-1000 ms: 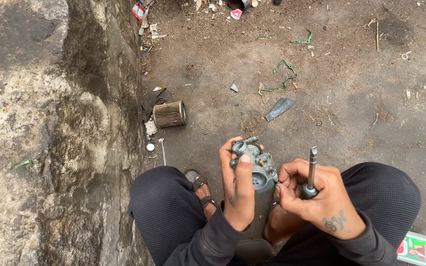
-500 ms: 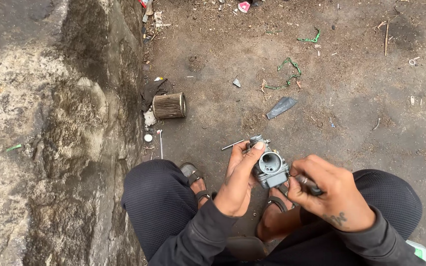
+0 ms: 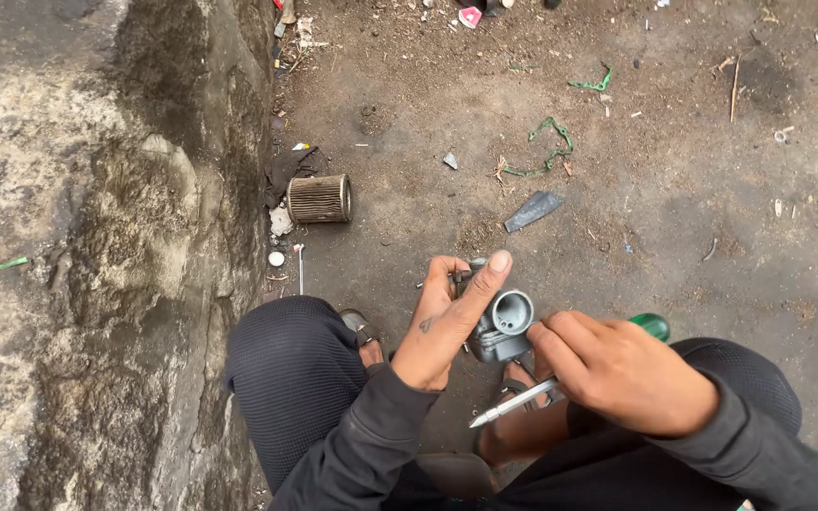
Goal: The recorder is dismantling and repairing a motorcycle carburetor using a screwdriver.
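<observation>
1. Between the knees, above the dirt ground (image 3: 674,189), the carburetor (image 3: 502,326) now sits turned so its round bore faces up, unlike a second ago
2. Left hand (image 3: 447,322) wraps it, grip closed, forefinger over the top
3. Right hand (image 3: 627,369) has flipped the green-handled screwdriver (image 3: 523,400); its grip is closed on the shaft, tip pointing away from the carburetor

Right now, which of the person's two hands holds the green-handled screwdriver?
The right hand: the screwdriver lies in its grip, metal tip toward the person's lap, green handle sticking out behind. The left hand instead holds the grey metal carburettor.
</observation>
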